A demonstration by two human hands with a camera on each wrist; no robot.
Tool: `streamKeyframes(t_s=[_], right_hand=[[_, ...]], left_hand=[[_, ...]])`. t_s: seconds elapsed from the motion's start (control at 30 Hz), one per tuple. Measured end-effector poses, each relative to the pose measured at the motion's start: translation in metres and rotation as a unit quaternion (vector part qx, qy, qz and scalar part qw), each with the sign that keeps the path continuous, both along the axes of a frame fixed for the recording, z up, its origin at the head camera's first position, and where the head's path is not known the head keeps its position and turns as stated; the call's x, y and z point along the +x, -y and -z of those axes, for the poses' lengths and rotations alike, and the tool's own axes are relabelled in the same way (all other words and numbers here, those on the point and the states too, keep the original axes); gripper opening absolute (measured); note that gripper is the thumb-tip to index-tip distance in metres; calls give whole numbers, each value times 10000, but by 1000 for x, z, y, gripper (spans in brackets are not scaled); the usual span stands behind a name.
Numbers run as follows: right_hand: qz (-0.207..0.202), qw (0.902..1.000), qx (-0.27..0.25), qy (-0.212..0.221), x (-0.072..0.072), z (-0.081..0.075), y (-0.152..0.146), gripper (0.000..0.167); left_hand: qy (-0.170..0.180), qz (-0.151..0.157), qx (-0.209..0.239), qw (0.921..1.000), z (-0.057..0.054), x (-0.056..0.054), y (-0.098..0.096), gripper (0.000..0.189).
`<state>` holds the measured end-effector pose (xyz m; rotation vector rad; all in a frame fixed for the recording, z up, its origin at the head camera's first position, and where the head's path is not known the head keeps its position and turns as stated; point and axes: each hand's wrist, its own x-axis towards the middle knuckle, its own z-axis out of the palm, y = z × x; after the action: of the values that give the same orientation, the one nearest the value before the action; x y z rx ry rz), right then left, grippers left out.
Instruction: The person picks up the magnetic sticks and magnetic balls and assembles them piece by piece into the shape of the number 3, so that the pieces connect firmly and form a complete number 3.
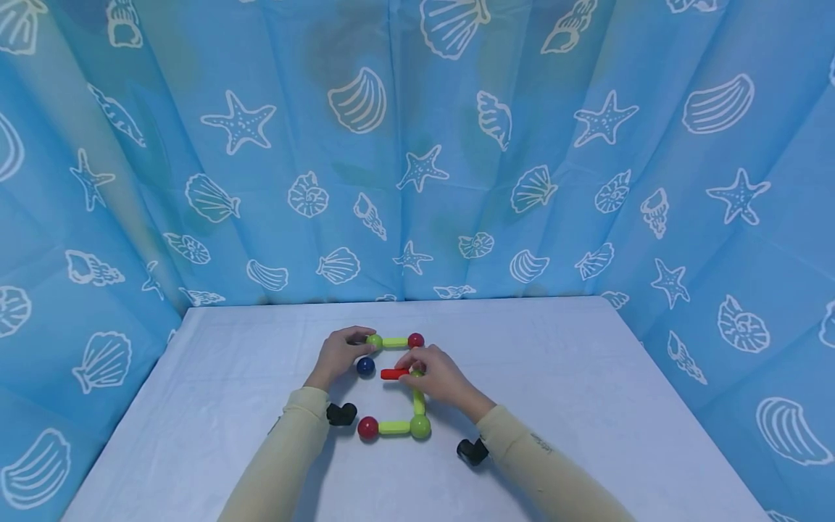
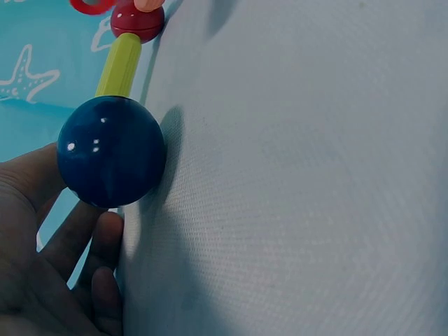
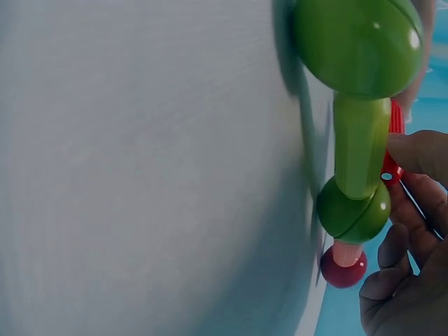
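My left hand [image 1: 335, 357] pinches a light-green ball [image 1: 375, 341] at the far left end of a ball-and-rod chain. A yellow-green rod [image 1: 394, 342] joins that ball to a red ball [image 1: 415, 340]. Between thumb and fingers, my right hand [image 1: 438, 373] holds a loose red rod [image 1: 393, 375], level above the inside of the shape. Just nearer than the left fingers sits a dark blue ball [image 1: 366, 367]; in the left wrist view the same blue ball [image 2: 112, 152] covers the fingertips. The right hand partly hides a middle green ball [image 3: 355, 208].
Down the chain's right side, another yellow-green rod [image 1: 419, 402] meets a green corner ball [image 1: 420, 426]. From there a rod [image 1: 394, 428] runs left to a red ball [image 1: 368, 428]. All lie on a white-covered table [image 1: 574, 406], before a blue shell-print curtain [image 1: 417, 217].
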<state>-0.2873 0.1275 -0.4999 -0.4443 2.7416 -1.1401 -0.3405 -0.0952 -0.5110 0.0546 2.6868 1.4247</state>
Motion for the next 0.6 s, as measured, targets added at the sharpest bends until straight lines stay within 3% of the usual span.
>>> streamKeyframes(t_s=[0.6], right_hand=[[-201,9995,224,125,-2,0,1,19]], left_hand=[[27,24,17,10000,1,-2,1,34]])
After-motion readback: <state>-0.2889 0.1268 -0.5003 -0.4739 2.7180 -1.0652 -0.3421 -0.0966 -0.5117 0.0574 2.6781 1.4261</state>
